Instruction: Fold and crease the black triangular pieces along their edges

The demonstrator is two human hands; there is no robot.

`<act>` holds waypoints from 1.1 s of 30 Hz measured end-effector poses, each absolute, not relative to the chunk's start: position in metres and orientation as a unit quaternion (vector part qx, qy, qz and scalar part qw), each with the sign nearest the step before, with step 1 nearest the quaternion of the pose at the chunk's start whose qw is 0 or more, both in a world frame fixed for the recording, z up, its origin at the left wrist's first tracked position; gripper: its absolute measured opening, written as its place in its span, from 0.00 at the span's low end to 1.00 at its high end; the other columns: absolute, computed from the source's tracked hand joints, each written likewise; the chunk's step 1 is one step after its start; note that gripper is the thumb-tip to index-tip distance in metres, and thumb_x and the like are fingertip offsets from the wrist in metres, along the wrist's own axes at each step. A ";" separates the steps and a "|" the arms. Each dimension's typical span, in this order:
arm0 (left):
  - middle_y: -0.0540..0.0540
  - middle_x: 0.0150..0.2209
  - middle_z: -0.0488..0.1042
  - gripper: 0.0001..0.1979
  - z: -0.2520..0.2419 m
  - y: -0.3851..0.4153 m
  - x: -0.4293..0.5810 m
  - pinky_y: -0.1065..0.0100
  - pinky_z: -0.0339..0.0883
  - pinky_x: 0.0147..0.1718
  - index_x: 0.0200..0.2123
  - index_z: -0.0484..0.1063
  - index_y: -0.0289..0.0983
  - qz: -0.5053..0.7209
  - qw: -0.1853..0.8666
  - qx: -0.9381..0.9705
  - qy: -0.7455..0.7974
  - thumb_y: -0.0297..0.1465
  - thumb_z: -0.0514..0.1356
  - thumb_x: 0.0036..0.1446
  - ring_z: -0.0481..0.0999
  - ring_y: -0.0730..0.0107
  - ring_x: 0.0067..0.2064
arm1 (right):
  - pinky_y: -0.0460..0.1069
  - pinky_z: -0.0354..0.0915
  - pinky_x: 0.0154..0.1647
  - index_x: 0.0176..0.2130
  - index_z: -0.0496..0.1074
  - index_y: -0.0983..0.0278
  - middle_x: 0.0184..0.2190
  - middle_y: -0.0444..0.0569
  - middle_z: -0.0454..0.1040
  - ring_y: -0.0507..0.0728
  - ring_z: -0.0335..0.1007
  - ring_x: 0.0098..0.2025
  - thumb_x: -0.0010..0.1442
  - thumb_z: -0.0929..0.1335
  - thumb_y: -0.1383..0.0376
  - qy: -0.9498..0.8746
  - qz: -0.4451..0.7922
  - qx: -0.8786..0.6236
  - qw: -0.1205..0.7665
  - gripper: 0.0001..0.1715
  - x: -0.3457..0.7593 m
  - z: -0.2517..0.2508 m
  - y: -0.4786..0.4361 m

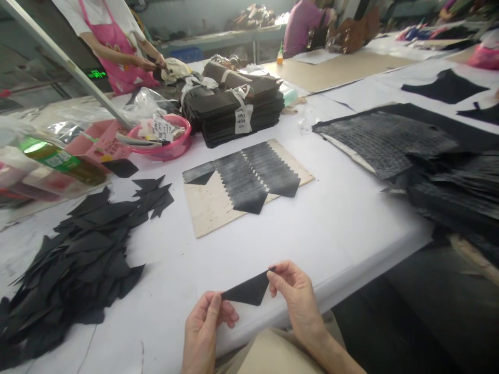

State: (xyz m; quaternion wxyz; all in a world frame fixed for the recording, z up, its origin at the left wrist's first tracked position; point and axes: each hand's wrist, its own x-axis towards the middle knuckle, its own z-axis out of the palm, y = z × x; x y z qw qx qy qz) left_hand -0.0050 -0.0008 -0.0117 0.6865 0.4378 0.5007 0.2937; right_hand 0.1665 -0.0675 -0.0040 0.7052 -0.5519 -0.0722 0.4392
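Note:
A small black triangular piece [248, 291] is held between both my hands above the near edge of the white table [343, 234]. My left hand [205, 327] pinches its left point with thumb and fingers closed. My right hand [296, 296] pinches its upper right corner. On a pale board [210, 208] in front of me, several similar black pieces [253, 176] lie in two overlapping rows. A loose heap of black triangular pieces [78, 259] lies to my left.
Tied stacks of dark material [234, 104] and a pink bowl [163, 140] stand at the back. Large black textured sheets [409, 150] cover the right side. A green bottle [58, 161] lies left. A person in a pink apron [113, 41] works behind; another person [304, 26] sits farther off.

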 end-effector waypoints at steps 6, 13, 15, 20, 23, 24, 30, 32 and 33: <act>0.47 0.27 0.73 0.20 -0.015 0.002 -0.006 0.70 0.68 0.28 0.37 0.70 0.34 0.288 0.690 0.440 0.497 0.46 0.65 0.55 0.72 0.67 0.28 | 0.42 0.60 0.24 0.32 0.71 0.63 0.24 0.39 0.68 0.47 0.62 0.22 0.50 0.77 0.59 -0.121 0.416 -0.552 0.712 0.15 0.165 0.002 -0.072; 0.46 0.30 0.74 0.22 -0.017 0.003 -0.005 0.70 0.69 0.31 0.46 0.70 0.33 0.278 0.674 0.464 0.503 0.45 0.64 0.56 0.74 0.67 0.31 | 0.45 0.65 0.33 0.32 0.70 0.62 0.30 0.43 0.68 0.51 0.65 0.32 0.59 0.72 0.64 -0.286 0.307 -0.604 0.678 0.07 0.166 0.018 -0.080; 0.46 0.31 0.74 0.24 -0.014 0.002 -0.003 0.70 0.70 0.31 0.45 0.70 0.33 0.281 0.662 0.466 0.515 0.46 0.65 0.55 0.74 0.67 0.31 | 0.45 0.65 0.33 0.32 0.69 0.62 0.30 0.44 0.68 0.51 0.66 0.32 0.60 0.71 0.66 -0.337 0.257 -0.618 0.663 0.06 0.167 0.024 -0.080; 0.45 0.31 0.75 0.21 -0.001 -0.001 0.003 0.69 0.71 0.33 0.43 0.72 0.34 0.291 0.632 0.502 0.515 0.45 0.66 0.54 0.75 0.67 0.32 | 0.45 0.65 0.32 0.33 0.68 0.61 0.30 0.43 0.68 0.50 0.66 0.31 0.61 0.68 0.72 -0.429 0.151 -0.639 0.621 0.07 0.166 0.032 -0.079; 0.44 0.33 0.76 0.17 0.011 -0.006 0.009 0.68 0.71 0.37 0.40 0.75 0.35 0.288 0.626 0.531 0.493 0.42 0.66 0.55 0.75 0.64 0.35 | 0.46 0.66 0.32 0.35 0.68 0.61 0.31 0.44 0.68 0.51 0.67 0.31 0.61 0.67 0.74 -0.473 0.123 -0.641 0.593 0.08 0.164 0.032 -0.081; 0.43 0.35 0.77 0.15 0.015 -0.008 0.012 0.67 0.72 0.39 0.40 0.76 0.35 0.289 0.626 0.543 0.479 0.41 0.66 0.56 0.76 0.63 0.37 | 0.46 0.66 0.32 0.35 0.68 0.61 0.31 0.45 0.69 0.51 0.67 0.32 0.61 0.67 0.75 -0.486 0.119 -0.640 0.584 0.09 0.164 0.032 -0.081; 0.43 0.43 0.76 0.08 0.028 -0.015 0.024 0.67 0.70 0.47 0.40 0.78 0.38 0.315 0.632 0.585 0.399 0.33 0.66 0.57 0.74 0.60 0.47 | 0.47 0.65 0.33 0.37 0.67 0.61 0.32 0.46 0.69 0.52 0.67 0.33 0.60 0.66 0.78 -0.547 0.086 -0.647 0.525 0.12 0.159 0.031 -0.083; 0.44 0.42 0.76 0.07 0.027 -0.016 0.025 0.67 0.70 0.47 0.39 0.78 0.39 0.318 0.643 0.570 0.400 0.33 0.66 0.56 0.74 0.62 0.46 | 0.47 0.64 0.34 0.36 0.67 0.61 0.32 0.46 0.69 0.52 0.67 0.33 0.60 0.66 0.78 -0.556 0.073 -0.652 0.510 0.12 0.158 0.031 -0.083; 0.44 0.41 0.76 0.07 0.026 -0.017 0.026 0.67 0.70 0.47 0.38 0.78 0.39 0.320 0.648 0.559 0.406 0.32 0.66 0.56 0.75 0.62 0.45 | 0.47 0.64 0.34 0.36 0.67 0.61 0.32 0.46 0.69 0.52 0.67 0.33 0.60 0.66 0.78 -0.559 0.069 -0.655 0.504 0.11 0.158 0.031 -0.083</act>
